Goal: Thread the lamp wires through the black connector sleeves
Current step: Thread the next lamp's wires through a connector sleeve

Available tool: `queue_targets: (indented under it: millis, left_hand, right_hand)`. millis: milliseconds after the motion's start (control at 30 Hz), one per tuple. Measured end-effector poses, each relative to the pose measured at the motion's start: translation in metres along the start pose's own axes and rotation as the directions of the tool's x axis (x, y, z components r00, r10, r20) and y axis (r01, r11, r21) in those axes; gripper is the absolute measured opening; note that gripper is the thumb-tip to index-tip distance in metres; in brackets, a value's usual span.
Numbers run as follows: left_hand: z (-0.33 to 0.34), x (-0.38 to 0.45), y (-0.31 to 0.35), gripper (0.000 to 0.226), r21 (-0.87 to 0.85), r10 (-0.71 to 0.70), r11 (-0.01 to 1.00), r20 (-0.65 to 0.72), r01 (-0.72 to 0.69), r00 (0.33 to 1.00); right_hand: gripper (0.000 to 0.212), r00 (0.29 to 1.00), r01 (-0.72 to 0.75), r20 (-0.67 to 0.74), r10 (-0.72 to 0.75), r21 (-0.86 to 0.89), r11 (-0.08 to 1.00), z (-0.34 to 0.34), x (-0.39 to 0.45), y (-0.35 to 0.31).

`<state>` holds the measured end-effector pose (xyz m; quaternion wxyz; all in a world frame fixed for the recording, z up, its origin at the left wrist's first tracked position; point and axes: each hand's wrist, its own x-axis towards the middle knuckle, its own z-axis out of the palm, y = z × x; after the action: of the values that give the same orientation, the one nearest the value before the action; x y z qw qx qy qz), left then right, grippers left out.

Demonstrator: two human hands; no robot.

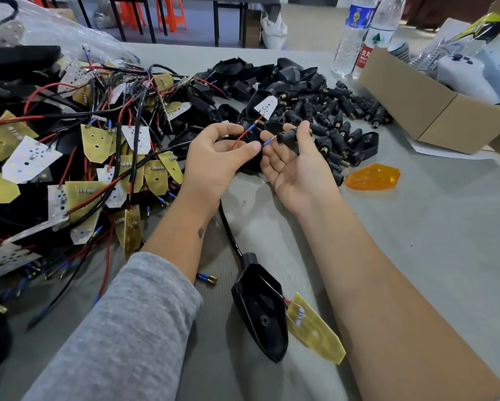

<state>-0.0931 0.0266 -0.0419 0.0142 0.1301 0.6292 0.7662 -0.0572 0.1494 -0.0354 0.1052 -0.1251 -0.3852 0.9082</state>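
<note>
Your left hand has its grip pinched on the lamp wires, thumb and fingers closed around the red lead just below its blue-sleeved terminal. Your right hand lies palm up, its grip clamped on a black connector sleeve held between thumb and fingertips; a second blue-tipped wire end sits right at the sleeve's mouth, touching or just entering it, which of the two is too small to tell. Both hands hover above the worktop, between the tangle of LED boards on your left and the heap of loose black sleeves on your right. An orange lens lies beside that heap, and a black lamp housing with its yellow board rests near your forearms.
</note>
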Motion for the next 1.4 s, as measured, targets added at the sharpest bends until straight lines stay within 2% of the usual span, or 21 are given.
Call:
queue_targets:
  millis: [200, 367, 500, 600, 733, 833, 933, 1067, 1267, 1400]
  left_hand:
    - [-0.0011, 0.0001, -0.0026, 0.028, 0.031, -0.011, 0.999, 0.002, 0.011, 1.0]
    - [-0.0006, -0.0001, -0.0016, 0.021, 0.051, -0.006, 0.999, 0.008, 0.006, 1.0]
    - [0.0001, 0.0041, 0.0, 0.008, -0.019, -0.113, 0.994, -0.048, 0.112, 0.992]
    - [-0.0003, 0.0062, 0.0013, 0.02, -0.066, -0.165, 0.985, -0.066, 0.16, 0.984]
    - [0.0005, 0.0036, -0.0004, 0.026, 0.046, -0.092, 0.994, -0.073, 0.095, 0.993]
    - [0.001, 0.0015, -0.0031, 0.03, 0.12, -0.013, 0.993, -0.022, 0.015, 1.0]
    - [0.0005, 0.001, -0.004, 0.032, 0.11, 0.036, 0.993, 0.01, -0.037, 0.999]
    - [-0.0003, 0.0002, -0.0033, 0.032, 0.062, 0.048, 0.997, 0.015, -0.049, 0.999]
    - [-0.0011, 0.002, -0.0031, 0.035, 0.023, 0.034, 0.999, -0.023, -0.034, 0.999]
    - [-0.0015, 0.0029, -0.0044, 0.035, 0.019, 0.036, 0.999, -0.024, -0.036, 0.999]
  right_hand:
    - [0.022, 0.999, 0.039, 0.022, -0.037, -0.118, 0.992, 0.0021, -0.0017, 0.0017]
    - [0.014, 0.993, 0.089, 0.096, -0.069, -0.218, 0.972, 0.0049, -0.0049, 0.0026]
    - [0.013, 0.99, 0.102, 0.123, -0.073, -0.247, 0.964, 0.0067, -0.0072, 0.0019]
    - [0.017, 0.987, 0.113, 0.141, -0.08, -0.243, 0.963, 0.007, -0.0093, 0.0012]
    - [0.029, 0.985, 0.114, 0.15, -0.08, -0.23, 0.967, 0.007, -0.009, 0.0018]
    - [0.031, 0.986, 0.113, 0.144, -0.082, -0.224, 0.968, 0.0067, -0.0078, 0.0023]
    - [0.024, 0.989, 0.105, 0.12, -0.082, -0.206, 0.973, 0.006, -0.0058, 0.0027]
    - [0.003, 0.995, 0.089, 0.07, -0.076, -0.197, 0.976, 0.0053, -0.0032, 0.0029]
    - [0.011, 0.988, 0.141, 0.107, -0.11, -0.35, 0.926, 0.0049, -0.0014, 0.009]
    - [0.008, 0.993, 0.117, 0.069, -0.1, -0.328, 0.937, 0.0059, 0.0003, 0.0068]
